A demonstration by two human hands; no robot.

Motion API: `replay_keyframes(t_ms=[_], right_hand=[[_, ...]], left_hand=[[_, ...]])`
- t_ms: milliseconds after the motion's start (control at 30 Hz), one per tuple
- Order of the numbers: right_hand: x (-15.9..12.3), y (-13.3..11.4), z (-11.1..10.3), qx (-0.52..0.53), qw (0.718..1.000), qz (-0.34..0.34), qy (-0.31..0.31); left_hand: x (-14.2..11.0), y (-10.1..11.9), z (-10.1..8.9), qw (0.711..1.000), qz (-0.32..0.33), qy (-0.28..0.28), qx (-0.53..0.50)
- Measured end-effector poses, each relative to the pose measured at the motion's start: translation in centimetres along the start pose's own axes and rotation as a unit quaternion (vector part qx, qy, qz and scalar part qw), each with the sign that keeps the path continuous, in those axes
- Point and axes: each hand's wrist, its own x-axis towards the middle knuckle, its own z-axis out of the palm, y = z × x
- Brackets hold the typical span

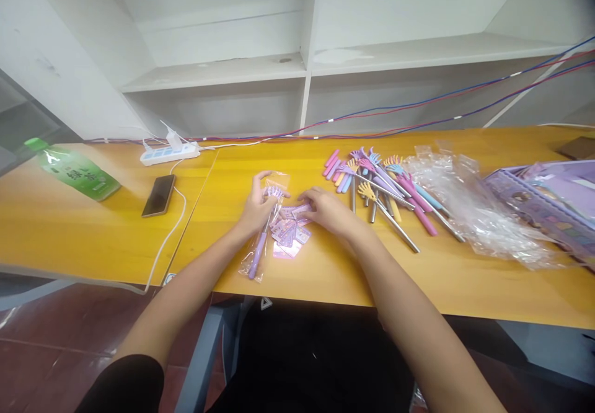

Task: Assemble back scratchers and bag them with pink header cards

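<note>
In the head view, left of the frame's centre, the left hand (253, 210) pinches the upper part of a clear bag (281, 181) with a purple back scratcher (258, 254) inside. Near the centre, the right hand (328, 211) bends its fingers over purple cards (289, 233) on the tabletop (325, 276); whether it grips one, I cannot tell. Right of centre lie piled coloured scratchers (385, 180), just beside loose clear bags (483, 211).
</note>
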Motion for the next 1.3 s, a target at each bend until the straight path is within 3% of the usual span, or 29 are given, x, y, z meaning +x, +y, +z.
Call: replay_keyframes(t_ms=[167, 267, 367, 467, 600, 733, 867, 1033, 1300], right_hand=[[0.1, -1.0, -0.9, 0.078, 0.997, -0.003, -0.003], [0.2, -1.9, -1.6, 0.128, 0.989, -0.005, 0.072], [0.1, -2.7, -1.9, 0.222, 0.96, 0.016, 0.168], [0.0, -3.3, -1.7, 0.303, 0.936, 0.007, 0.182], [0.1, -3.7, -1.2, 0.259, 0.948, -0.032, 0.184], [0.3, -3.6, -0.8, 0.218, 0.954, -0.032, 0.203], [0.5, -3.3, -0.4, 0.179, 0.961, -0.027, 0.208], [0.5, -3.2, -0.2, 0.139, 0.967, -0.032, 0.213], [0.4, -3.3, -0.2, 0.131, 0.963, -0.022, 0.234]], left_hand=[[0.4, -0.2, -0.3, 1.0, -0.014, -0.01, -0.019], [0.5, -0.1, -0.5, 0.999, -0.017, -0.024, -0.042], [0.4, 0.0, -0.6, 0.997, -0.033, -0.034, -0.058], [0.3, 0.1, -0.4, 0.995, -0.058, -0.044, -0.065], [0.3, -0.3, -0.2, 0.995, -0.071, -0.046, -0.049], [0.5, -1.0, -0.1, 0.999, -0.021, -0.031, 0.015], [0.5, -1.4, -0.1, 0.997, 0.008, -0.058, 0.045], [0.5, -2.1, 0.1, 0.993, 0.015, -0.114, 0.006], [0.3, -1.8, 0.6, 0.991, -0.024, -0.126, -0.039]])
